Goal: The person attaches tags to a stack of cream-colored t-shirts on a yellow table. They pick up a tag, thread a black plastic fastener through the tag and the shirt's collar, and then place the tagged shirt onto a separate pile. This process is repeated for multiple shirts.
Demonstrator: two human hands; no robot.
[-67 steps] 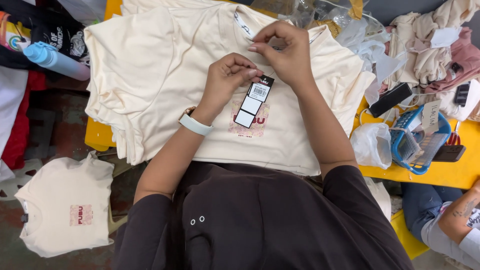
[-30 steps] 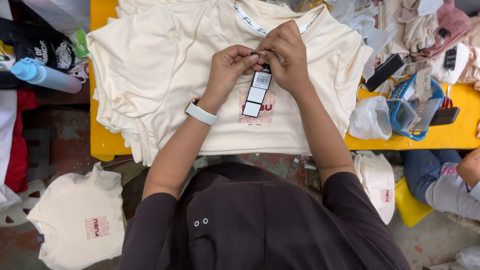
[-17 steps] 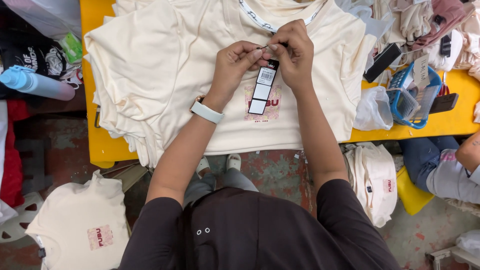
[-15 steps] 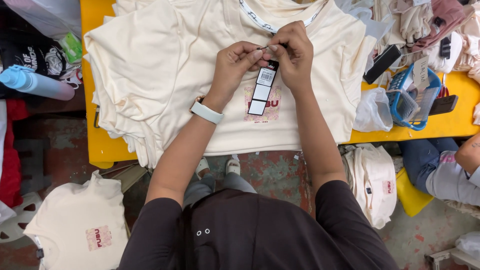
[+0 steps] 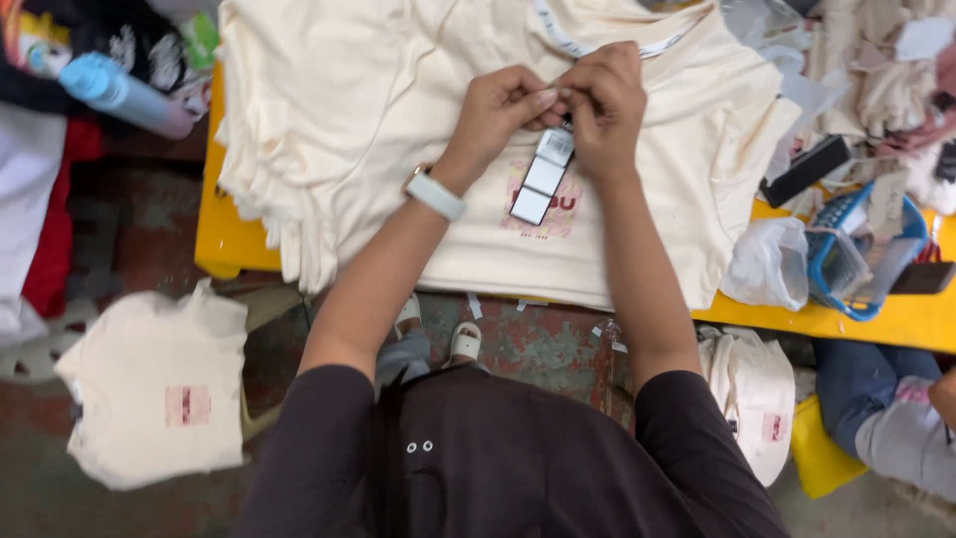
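Little was shifted since before: the hang tag [image 5: 543, 177] was kept pinched by both hands [image 5: 503, 108] [image 5: 605, 100] over the cream shirt [image 5: 597, 239] on the counter [image 5: 231, 234]; steadiness was judged best.

Both arms extended forward over the near edge of the worktop, forearms bare, dark sleeves to just above the elbows. Left hand [image 5: 503, 108] and right hand [image 5: 602, 100] meet fingertip to fingertip, knuckles up, 2 pinching grips closed close together. Left wrist bent slightly inward, carrying a pale band; right wrist straight, forearm running back toward the torso.
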